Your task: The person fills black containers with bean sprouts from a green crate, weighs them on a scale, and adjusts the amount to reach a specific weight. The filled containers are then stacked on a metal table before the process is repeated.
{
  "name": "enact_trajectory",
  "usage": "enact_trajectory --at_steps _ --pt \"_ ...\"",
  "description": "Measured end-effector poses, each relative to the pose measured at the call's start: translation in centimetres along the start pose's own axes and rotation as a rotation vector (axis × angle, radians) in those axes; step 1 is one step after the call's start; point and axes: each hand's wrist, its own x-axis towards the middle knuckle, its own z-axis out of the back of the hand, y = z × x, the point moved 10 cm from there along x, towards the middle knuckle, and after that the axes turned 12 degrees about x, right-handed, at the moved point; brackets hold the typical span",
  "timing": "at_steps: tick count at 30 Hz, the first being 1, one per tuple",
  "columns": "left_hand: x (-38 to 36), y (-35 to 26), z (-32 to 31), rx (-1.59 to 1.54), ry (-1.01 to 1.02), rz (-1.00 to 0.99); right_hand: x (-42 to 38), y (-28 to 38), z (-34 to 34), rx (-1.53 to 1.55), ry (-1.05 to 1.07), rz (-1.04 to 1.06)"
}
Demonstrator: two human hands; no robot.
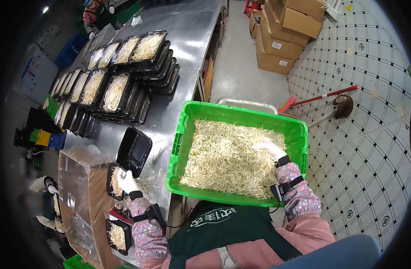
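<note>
A white glove covers my left hand [128,183], which is closed at the right edge of a small black tray [110,188] of bean sprouts; the far fingers are partly hidden. An empty black tray [134,150] sits tilted just beyond that hand. My right hand [270,149], also gloved, is closed among the bean sprouts [228,157] at the right of a green crate [237,111], its fingertips partly covered by them. Closer to me, another sprout-filled tray [118,236] rests on a scale with a red edge.
Stacks of filled black trays [145,47] cover the far left of the steel table [192,27]. A plastic-lined carton [82,197] stands at left. Cardboard boxes [281,40] and a red-handled tool [326,95] are beyond the crate. Co-workers [95,15] are at far left and lower left.
</note>
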Motion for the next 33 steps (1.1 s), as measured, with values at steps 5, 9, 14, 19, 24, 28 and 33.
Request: enact_trajectory --at_steps 5,9,14,19,24,28,33 --pt "-8.7 -16.2 -7.3 0.286 0.183 -0.550 -2.1 6.5 -5.9 0.269 0.153 0.054" --pt "-16.9 -13.6 -17.3 0.475 0.631 -0.539 -4.7 12.9 -16.0 0.159 0.461 0.077" --pt "-25.1 -9.4 -23.8 0.398 0.930 -0.453 -2.5 7.1 -17.7 -1.113 0.377 0.176" --pt "-24.1 -6.2 -21.3 0.326 0.891 -0.241 -5.5 10.2 -12.8 -0.768 0.171 0.408" --pt "-25.3 -6.8 -21.0 0.290 0.837 -0.210 -6.6 9.4 -9.9 -0.707 -0.116 0.583" --pt "-26.3 -6.3 -21.1 0.318 0.835 -0.391 -7.0 6.8 -12.3 -0.972 -0.085 0.640" --pt "-28.3 -8.8 -21.2 0.359 0.846 -0.436 -6.8 -0.8 -20.0 -1.310 0.224 0.769"
